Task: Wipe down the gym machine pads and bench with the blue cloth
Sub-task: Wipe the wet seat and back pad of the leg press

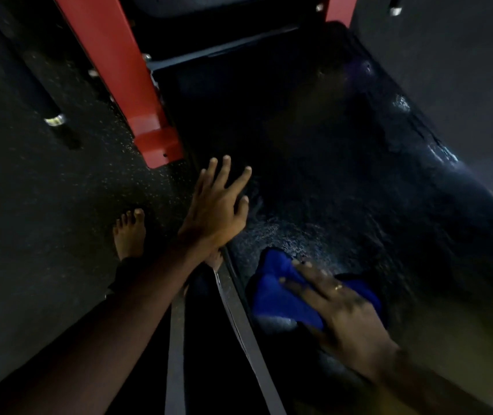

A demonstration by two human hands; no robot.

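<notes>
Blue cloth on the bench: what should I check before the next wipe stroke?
1. Contact: right hand presses flat-fingered on the blue cloth: ok.
2. Surface: cloth lies on the bench pad: ok.
3. Support: left hand open at the pad's left edge, beside the cloth's path: ok.
4. Path: pad free of things up to the red frame post: cannot tell, too dark.
5. Footing: bare foot on the floor, left of the bench: ok.

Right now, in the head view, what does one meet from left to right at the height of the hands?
A foot → left hand → cloth; the right hand presses on the cloth, so it has no own place.
</notes>
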